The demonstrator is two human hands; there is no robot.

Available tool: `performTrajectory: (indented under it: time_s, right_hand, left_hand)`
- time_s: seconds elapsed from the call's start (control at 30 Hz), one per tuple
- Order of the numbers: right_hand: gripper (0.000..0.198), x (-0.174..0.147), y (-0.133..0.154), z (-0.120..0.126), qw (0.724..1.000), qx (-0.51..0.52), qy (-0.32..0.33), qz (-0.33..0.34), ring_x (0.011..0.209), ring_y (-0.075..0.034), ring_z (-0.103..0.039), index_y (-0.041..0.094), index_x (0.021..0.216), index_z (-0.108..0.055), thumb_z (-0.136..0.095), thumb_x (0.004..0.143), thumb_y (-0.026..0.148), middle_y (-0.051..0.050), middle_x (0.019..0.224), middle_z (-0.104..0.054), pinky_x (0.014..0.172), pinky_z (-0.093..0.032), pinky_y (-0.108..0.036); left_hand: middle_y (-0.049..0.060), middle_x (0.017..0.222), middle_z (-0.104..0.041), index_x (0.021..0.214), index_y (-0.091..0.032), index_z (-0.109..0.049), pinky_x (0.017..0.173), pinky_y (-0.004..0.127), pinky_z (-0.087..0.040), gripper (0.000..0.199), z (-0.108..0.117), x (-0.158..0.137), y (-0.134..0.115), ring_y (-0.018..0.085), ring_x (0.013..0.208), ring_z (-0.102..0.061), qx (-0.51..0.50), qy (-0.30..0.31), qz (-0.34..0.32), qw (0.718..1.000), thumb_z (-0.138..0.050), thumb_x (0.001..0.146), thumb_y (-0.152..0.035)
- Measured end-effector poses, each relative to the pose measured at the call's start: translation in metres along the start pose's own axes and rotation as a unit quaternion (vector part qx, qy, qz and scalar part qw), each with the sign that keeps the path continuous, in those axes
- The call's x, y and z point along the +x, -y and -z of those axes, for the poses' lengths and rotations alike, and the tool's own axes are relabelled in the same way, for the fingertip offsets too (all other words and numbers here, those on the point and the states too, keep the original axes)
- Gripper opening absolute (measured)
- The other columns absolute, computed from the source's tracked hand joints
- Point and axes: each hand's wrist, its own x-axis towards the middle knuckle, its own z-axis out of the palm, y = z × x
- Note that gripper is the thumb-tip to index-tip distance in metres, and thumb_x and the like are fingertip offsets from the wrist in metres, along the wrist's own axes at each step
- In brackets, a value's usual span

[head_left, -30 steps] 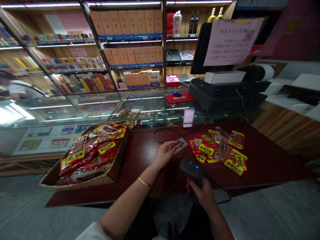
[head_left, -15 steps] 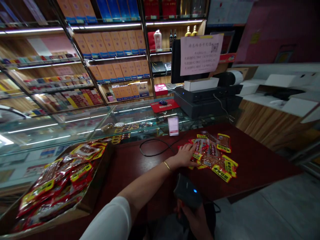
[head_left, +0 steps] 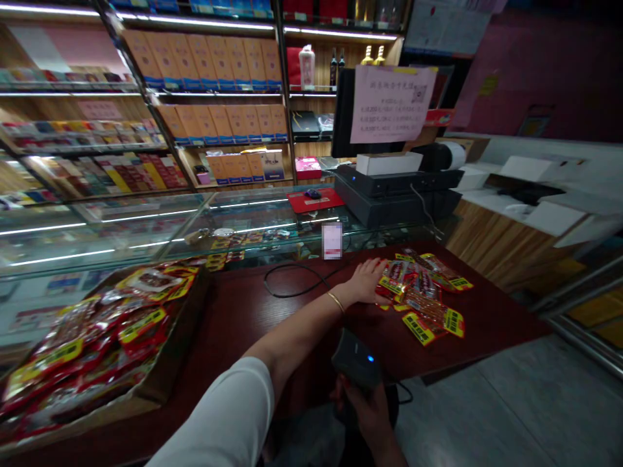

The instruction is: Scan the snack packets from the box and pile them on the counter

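Note:
My left hand (head_left: pixel 366 280), with a gold bangle on the wrist, reaches out over the dark red tabletop. Its fingers are stretched out along the left side of a loose pile of snack packets (head_left: pixel 423 297). These are clear, red-edged packets with yellow labels, and the fingers touch the nearest ones. Closer to me, at the table's front edge, my right hand (head_left: pixel 372 412) is wrapped round the handle of a black barcode scanner (head_left: pixel 357 366). A blue light glows on top of the scanner, which is apart from the packets. The right hand's lower fingers are partly in shadow.
An open cardboard box (head_left: pixel 170 370) full of similar packets stands at the left. A looped black cable (head_left: pixel 287 295) and a small upright card (head_left: pixel 332 241) are behind my forearm. Beyond are a glass counter (head_left: pixel 195 224), a monitor (head_left: pixel 344 113) and a cash drawer (head_left: pixel 384 204).
My left hand has moved slightly right against the pile, and several packets have shifted and spread to the right. The scanner stays in my right hand. The view has turned a little.

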Motion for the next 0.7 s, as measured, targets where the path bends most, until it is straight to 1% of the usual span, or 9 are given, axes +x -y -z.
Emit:
performTrajectory:
  time_s: [0.1,0.17,0.23,0.3,0.37,0.43,0.5,0.57,0.7]
  right_hand:
    - [0.037,-0.006,0.007,0.008,0.999,-0.013,0.014,-0.029,0.047,-0.017,-0.066,0.019,0.078,-0.075,-0.084,0.077,0.054,-0.002,0.058,-0.072,0.050,-0.057,-0.027]
    - [0.035,-0.003,0.008,0.015,0.996,-0.079,0.042,-0.027,0.049,-0.018,-0.068,0.019,0.078,-0.076,-0.085,0.076,0.053,-0.001,0.058,-0.072,0.059,-0.063,-0.031]
    - [0.035,0.003,0.005,0.022,0.989,-0.130,0.073,-0.018,0.051,-0.020,-0.069,0.019,0.077,-0.077,-0.083,0.077,0.054,-0.003,0.061,-0.074,0.064,-0.065,-0.034]
    - [0.034,0.010,0.000,0.027,0.978,-0.179,0.104,-0.021,0.056,-0.023,-0.073,0.019,0.070,-0.077,-0.084,0.075,0.053,-0.004,0.060,-0.074,0.065,-0.066,-0.033]
    - [0.035,0.013,-0.005,0.031,0.967,-0.221,0.120,-0.028,0.058,-0.027,-0.076,0.020,0.066,-0.079,-0.084,0.070,0.055,-0.007,0.061,-0.077,0.061,-0.066,-0.032]
    - [0.035,0.014,-0.009,0.034,0.963,-0.244,0.111,-0.027,0.060,-0.029,-0.078,0.022,0.066,-0.081,-0.083,0.067,0.057,-0.010,0.065,-0.080,0.059,-0.067,-0.034]
    - [0.035,0.016,-0.011,0.037,0.963,-0.249,0.099,-0.027,0.059,-0.031,-0.077,0.022,0.068,-0.082,-0.084,0.063,0.057,-0.010,0.066,-0.080,0.059,-0.068,-0.037]
    - [0.035,0.019,-0.012,0.039,0.962,-0.253,0.096,-0.032,0.056,-0.032,-0.077,0.022,0.067,-0.082,-0.085,0.058,0.057,-0.010,0.063,-0.079,0.057,-0.067,-0.039]
    - [0.034,0.025,-0.009,0.036,0.953,-0.289,0.080,-0.037,0.054,-0.031,-0.075,0.024,0.059,-0.079,-0.081,0.065,0.057,-0.010,0.059,-0.077,0.053,-0.065,-0.035]
  left_hand:
    - [0.028,0.166,-0.025,0.153,-0.007,-0.040,0.124,0.059,-0.024,0.096,0.053,-0.069,-0.012,0.046,0.155,-0.019,0.033,-0.049,0.024,0.998,-0.082,0.075,-0.045]
    - [0.025,0.159,-0.041,0.146,-0.007,-0.050,0.124,0.048,-0.030,0.070,0.093,-0.132,-0.024,0.037,0.150,-0.035,0.026,-0.129,0.016,0.991,-0.071,0.087,-0.040]
    - [0.015,0.145,-0.060,0.140,-0.014,-0.057,0.118,0.037,-0.040,0.050,0.127,-0.203,-0.037,0.026,0.136,-0.054,-0.006,-0.227,0.019,0.974,-0.060,0.096,-0.035]
    - [0.009,0.129,-0.071,0.131,-0.019,-0.064,0.108,0.034,-0.049,0.036,0.150,-0.278,-0.044,0.021,0.119,-0.066,-0.016,-0.340,0.096,0.935,-0.057,0.098,-0.031]
    - [0.007,0.115,-0.076,0.119,-0.021,-0.070,0.099,0.033,-0.054,0.027,0.161,-0.353,-0.038,0.020,0.106,-0.071,0.013,-0.435,0.213,0.875,-0.057,0.097,-0.029]
    - [0.006,0.107,-0.078,0.112,-0.021,-0.072,0.093,0.034,-0.056,0.024,0.166,-0.419,-0.020,0.021,0.098,-0.073,0.058,-0.482,0.325,0.812,-0.059,0.093,-0.028]
    - [0.006,0.102,-0.079,0.109,-0.021,-0.073,0.091,0.036,-0.057,0.023,0.168,-0.468,0.002,0.022,0.093,-0.074,0.096,-0.488,0.413,0.763,-0.061,0.091,-0.029]
    - [0.006,0.099,-0.079,0.108,-0.021,-0.074,0.090,0.039,-0.057,0.024,0.170,-0.496,0.022,0.024,0.092,-0.074,0.117,-0.457,0.467,0.748,-0.061,0.091,-0.032]
    - [0.011,0.120,-0.075,0.121,-0.021,-0.071,0.101,0.046,-0.052,0.035,0.180,-0.498,0.046,0.030,0.112,-0.068,0.166,-0.359,0.453,0.799,-0.065,0.089,-0.033]
